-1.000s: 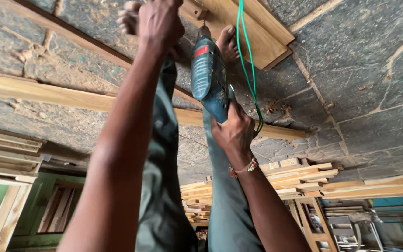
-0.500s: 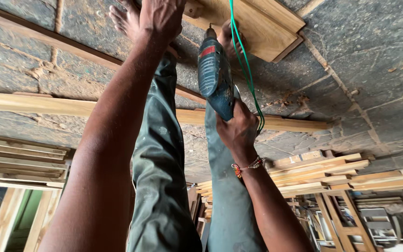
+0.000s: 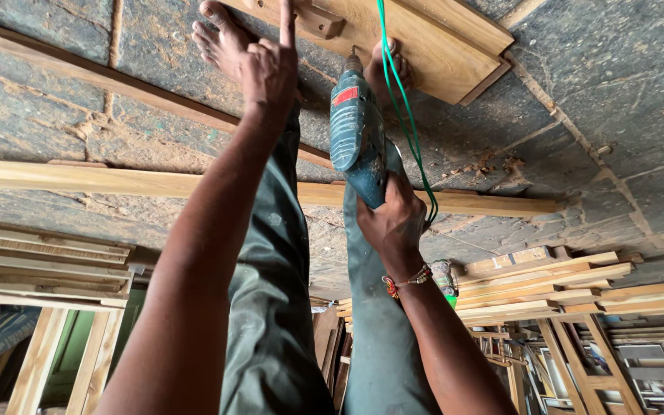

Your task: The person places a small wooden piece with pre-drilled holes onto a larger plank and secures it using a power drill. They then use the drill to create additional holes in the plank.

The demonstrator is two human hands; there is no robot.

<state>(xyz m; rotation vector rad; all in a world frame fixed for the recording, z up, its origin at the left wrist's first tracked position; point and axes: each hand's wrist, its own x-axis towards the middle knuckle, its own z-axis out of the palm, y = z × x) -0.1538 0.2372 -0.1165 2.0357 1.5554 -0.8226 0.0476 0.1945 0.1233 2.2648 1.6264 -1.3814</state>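
Observation:
My right hand (image 3: 393, 223) grips the handle of a blue-green electric drill (image 3: 356, 131) with a red label. Its bit points at a pale wooden board (image 3: 432, 46) lying on the stone floor, close to a small wooden block (image 3: 315, 18) on that board. A green cord (image 3: 407, 107) runs from the drill across the board. My left hand (image 3: 269, 71) is curled, with only the index finger stretched out beside the block. My bare feet (image 3: 220, 34) stand at the board, one of them on it.
A long wooden batten (image 3: 117, 180) lies across the stone floor (image 3: 601, 131). A darker strip (image 3: 78, 73) runs diagonally at the left. Stacks of timber strips (image 3: 547, 288) and wooden frames (image 3: 48, 265) line both sides.
My left hand lay spread over the block before; now it is curled with the index finger out. The drill stays aimed at the same spot on the board.

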